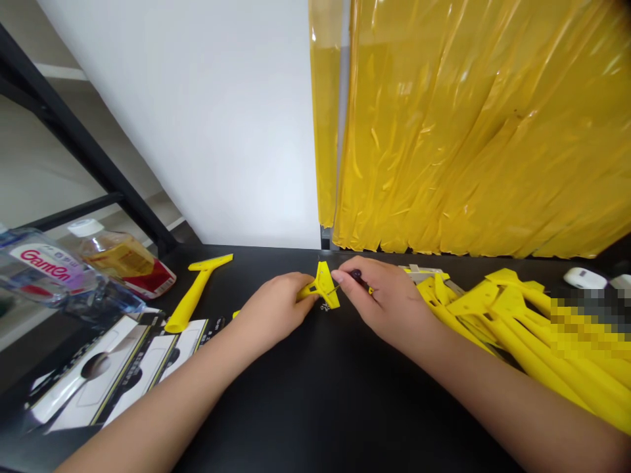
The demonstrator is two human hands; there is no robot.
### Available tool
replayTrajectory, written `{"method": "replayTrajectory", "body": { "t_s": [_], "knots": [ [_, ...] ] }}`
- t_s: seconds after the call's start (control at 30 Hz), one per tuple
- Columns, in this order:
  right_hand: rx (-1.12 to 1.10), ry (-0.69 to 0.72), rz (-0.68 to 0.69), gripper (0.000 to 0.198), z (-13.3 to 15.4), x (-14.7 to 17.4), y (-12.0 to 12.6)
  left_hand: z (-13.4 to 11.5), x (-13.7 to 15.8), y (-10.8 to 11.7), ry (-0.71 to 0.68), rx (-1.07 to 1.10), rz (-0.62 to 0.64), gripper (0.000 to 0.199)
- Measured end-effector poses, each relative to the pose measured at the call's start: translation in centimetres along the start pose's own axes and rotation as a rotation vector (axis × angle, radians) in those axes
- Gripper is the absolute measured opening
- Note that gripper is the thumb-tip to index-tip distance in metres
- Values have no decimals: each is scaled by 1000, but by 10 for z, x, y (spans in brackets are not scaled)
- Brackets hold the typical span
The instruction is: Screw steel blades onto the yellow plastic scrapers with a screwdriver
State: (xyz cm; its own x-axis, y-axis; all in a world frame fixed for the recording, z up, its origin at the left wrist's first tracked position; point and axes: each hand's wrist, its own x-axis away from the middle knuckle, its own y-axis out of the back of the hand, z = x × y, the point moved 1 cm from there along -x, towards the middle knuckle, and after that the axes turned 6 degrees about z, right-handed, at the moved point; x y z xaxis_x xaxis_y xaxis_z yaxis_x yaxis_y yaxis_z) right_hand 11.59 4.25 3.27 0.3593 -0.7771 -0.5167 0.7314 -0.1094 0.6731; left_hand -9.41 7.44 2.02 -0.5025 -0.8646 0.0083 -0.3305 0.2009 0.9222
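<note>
My left hand (pixel 279 305) is closed around the handle of a yellow plastic scraper (pixel 324 284), its wide head turned toward my right hand. In my right hand (pixel 382 289) is a screwdriver (pixel 358 276) with a dark handle; its thin shaft points left and meets the scraper head. Whether the tip sits in a screw is too small to tell. Just below the head, a few small silvery screws (pixel 325 306) lie on the black table (pixel 305 407). Another yellow scraper (pixel 197 289) lies to the left of my left hand.
Several yellow scraper handles (pixel 513 309) are piled at the right, near a white case (pixel 585 278). Packaging cards (pixel 142 374) and two bottles (pixel 44 269) (pixel 123 259) lie at the left. A white panel (pixel 221 118) and a yellow plastic curtain (pixel 468 131) stand behind the table.
</note>
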Motion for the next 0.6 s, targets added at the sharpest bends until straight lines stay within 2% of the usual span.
{"method": "replayTrajectory", "body": {
  "t_s": [0.23, 0.43, 0.6],
  "knots": [
    [5, 77, 33, 14, 0, 3, -1, -4, 2, 2, 4, -3, -15, 20],
    [34, 66, -109, 14, -4, 1, 2, -5, 3, 2, -1, 9, -20, 22],
    [48, 69, -118, 14, -13, 0, -7, -4, 4, 1, -7, 22, -17, 23]
  ]
}}
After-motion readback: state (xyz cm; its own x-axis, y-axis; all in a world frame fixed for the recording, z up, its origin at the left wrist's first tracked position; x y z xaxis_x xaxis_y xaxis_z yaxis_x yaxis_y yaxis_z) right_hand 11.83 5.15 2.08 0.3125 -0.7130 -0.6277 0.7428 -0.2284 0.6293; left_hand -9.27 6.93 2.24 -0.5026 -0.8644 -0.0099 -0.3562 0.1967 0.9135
